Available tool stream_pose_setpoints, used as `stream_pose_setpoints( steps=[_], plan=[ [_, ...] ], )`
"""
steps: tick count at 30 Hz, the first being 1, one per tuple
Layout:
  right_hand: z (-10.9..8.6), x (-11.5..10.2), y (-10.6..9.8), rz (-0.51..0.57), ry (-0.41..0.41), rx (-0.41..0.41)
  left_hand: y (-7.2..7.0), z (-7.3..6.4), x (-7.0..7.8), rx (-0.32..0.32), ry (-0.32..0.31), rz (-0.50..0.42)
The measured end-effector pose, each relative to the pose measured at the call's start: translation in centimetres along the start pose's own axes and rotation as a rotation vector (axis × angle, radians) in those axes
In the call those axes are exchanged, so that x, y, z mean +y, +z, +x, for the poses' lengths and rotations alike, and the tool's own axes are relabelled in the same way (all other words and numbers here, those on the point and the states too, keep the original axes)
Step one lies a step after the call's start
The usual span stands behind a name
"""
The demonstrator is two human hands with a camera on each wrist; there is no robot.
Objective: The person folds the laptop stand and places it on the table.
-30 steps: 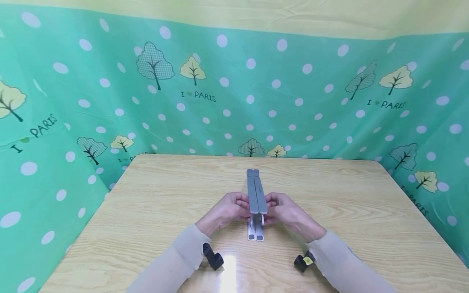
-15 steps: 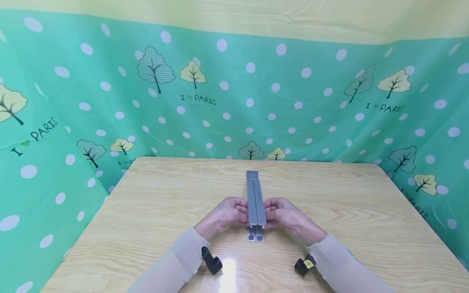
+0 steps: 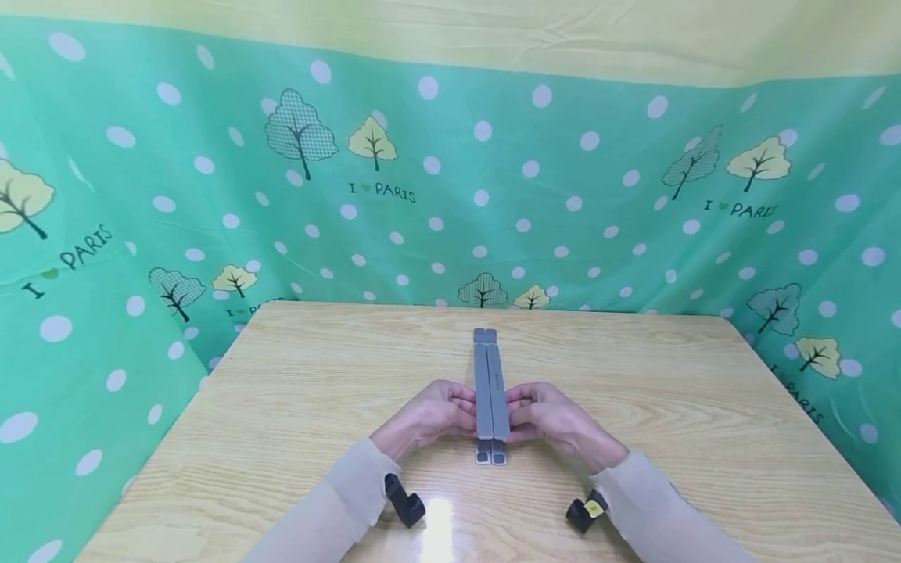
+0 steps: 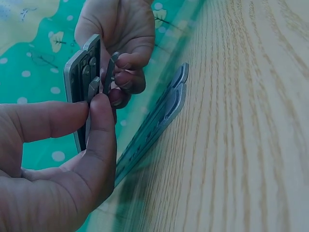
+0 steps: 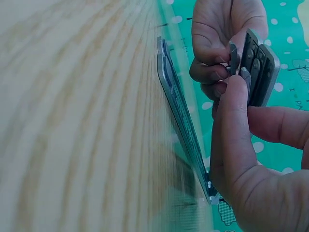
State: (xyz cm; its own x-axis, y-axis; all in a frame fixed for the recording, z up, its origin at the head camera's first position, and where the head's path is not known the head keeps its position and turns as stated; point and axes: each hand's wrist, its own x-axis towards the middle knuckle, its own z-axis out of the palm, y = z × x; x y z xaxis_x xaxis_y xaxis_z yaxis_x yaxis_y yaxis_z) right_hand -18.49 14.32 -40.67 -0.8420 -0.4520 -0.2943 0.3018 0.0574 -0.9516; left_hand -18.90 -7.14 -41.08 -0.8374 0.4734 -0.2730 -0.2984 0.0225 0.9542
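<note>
A grey folding laptop stand (image 3: 490, 391) lies lengthwise on the table, its paired upper bars slanting over the paired lower bars (image 3: 490, 455). The padded near ends of the lower bars show below the upper ones. My left hand (image 3: 439, 410) grips the stand from the left, thumb and fingers pinching a thin metal support strut (image 4: 94, 89) under the upper bars. From the opposite side my right hand (image 3: 549, 414) pinches the matching strut (image 5: 245, 77). In both wrist views the upper bars stand apart from the lower bars, with fingers between them.
The wooden table (image 3: 317, 352) runs under both forearms. A green dotted curtain (image 3: 450, 195) hangs behind and along its sides. Black wrist cameras (image 3: 404, 500) sit at the cuffs, and a bright reflection lies on the near tabletop.
The near end of the upper bars has come down toward the lower bars, covering more of them. Both hands have moved slightly down and nearer with it, keeping their hold.
</note>
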Motion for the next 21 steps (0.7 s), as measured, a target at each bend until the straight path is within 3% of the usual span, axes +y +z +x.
stream_pose_setpoints(
  steps=[17, 21],
  plan=[
    [0.16, -0.13, -0.09, 0.001, -0.007, -0.003, -0.38, -0.36, 0.46, -0.066, 0.015, -0.004],
    [0.26, -0.20, -0.02, -0.010, -0.013, 0.004, -0.29, -0.33, 0.63, -0.031, -0.002, 0.011]
  ],
)
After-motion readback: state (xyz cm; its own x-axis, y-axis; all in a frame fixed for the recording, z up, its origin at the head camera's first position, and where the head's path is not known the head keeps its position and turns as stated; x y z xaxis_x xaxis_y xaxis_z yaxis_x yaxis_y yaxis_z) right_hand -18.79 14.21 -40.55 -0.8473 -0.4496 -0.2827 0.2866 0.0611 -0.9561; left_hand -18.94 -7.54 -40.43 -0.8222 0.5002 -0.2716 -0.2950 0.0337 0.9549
